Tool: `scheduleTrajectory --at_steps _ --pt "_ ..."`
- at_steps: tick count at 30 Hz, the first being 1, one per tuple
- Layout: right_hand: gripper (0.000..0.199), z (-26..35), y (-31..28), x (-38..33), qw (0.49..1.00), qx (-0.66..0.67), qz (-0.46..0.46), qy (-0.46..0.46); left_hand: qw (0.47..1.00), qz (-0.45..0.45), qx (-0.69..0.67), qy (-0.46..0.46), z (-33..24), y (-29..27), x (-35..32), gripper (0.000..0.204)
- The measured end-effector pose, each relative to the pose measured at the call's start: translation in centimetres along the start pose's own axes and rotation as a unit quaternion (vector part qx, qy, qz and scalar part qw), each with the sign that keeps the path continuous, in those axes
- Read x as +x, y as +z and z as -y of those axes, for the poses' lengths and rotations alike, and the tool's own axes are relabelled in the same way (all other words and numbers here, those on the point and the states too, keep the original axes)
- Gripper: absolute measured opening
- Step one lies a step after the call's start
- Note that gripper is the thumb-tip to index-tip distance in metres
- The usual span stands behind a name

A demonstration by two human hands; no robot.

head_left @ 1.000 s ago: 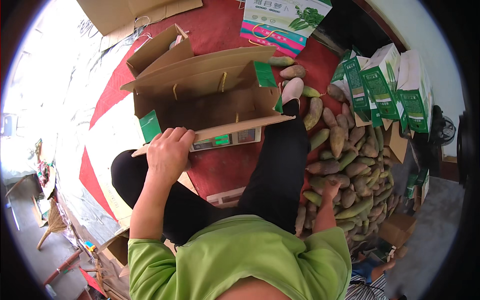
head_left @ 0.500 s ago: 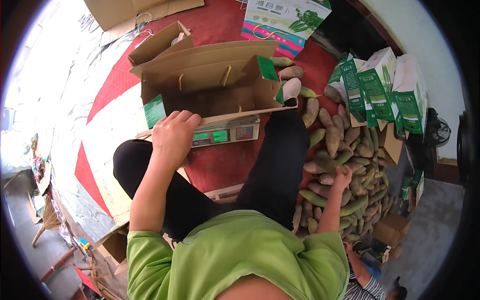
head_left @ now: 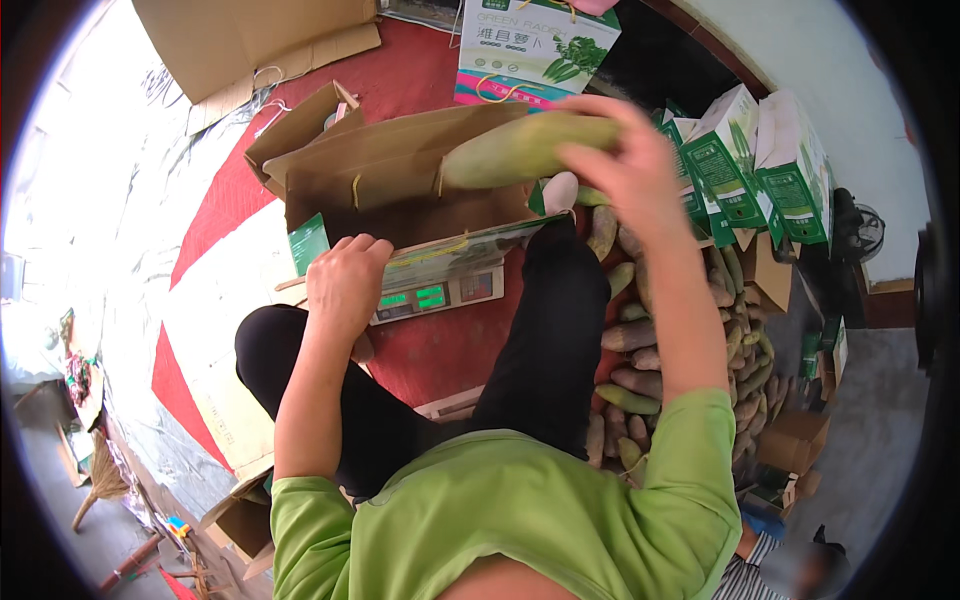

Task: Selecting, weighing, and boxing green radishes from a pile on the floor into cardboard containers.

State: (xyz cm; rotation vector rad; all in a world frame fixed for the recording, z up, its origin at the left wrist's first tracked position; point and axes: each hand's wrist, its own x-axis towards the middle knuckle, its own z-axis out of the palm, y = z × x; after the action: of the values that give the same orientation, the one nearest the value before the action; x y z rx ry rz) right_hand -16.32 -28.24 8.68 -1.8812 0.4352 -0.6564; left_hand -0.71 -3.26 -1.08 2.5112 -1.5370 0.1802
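Note:
My right hand, slightly blurred, is closed on the thick end of a large green radish. The radish lies nearly level over the right part of an open cardboard box with yellow cord handles. My left hand is closed over the box's near edge, fingers hooked across the rim. A weighing scale with green lit digits shows just under that near side. How much the box holds cannot be made out; its floor lies in shadow.
A heap of radishes spreads to the right of my legs. Beyond it lean several green-and-white cartons. A printed gift box stands at the back, and a smaller open carton sits behind the box. Another person is at the lower right.
My right hand has risen from the radish heap and swung forward and left, bringing a radish over the box. My left hand stays at the near edge, and that side has tilted outward.

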Motion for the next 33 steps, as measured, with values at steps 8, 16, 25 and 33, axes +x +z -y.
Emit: scheduleTrajectory --at_steps 8,16,25,33 --pt "0.035 -8.7 16.0 6.5 0.949 -0.250 0.179 -0.064 1.000 -0.012 0.004 0.015 -0.1 0.0 0.3 0.007" --pt "0.026 -10.5 19.3 6.9 0.829 -0.437 0.336 0.091 1.000 -0.009 -0.006 0.019 -0.2 -0.3 -0.1 0.008" --pt "0.021 -4.3 7.6 3.1 0.987 -0.105 0.120 -0.010 1.000 0.030 -0.008 -0.001 -0.7 0.1 0.8 0.013" --pt "0.018 -18.6 -5.0 -13.3 0.955 -0.155 -0.211 0.141 0.999 0.019 -0.042 -0.006 -1.0 0.4 0.8 0.012"
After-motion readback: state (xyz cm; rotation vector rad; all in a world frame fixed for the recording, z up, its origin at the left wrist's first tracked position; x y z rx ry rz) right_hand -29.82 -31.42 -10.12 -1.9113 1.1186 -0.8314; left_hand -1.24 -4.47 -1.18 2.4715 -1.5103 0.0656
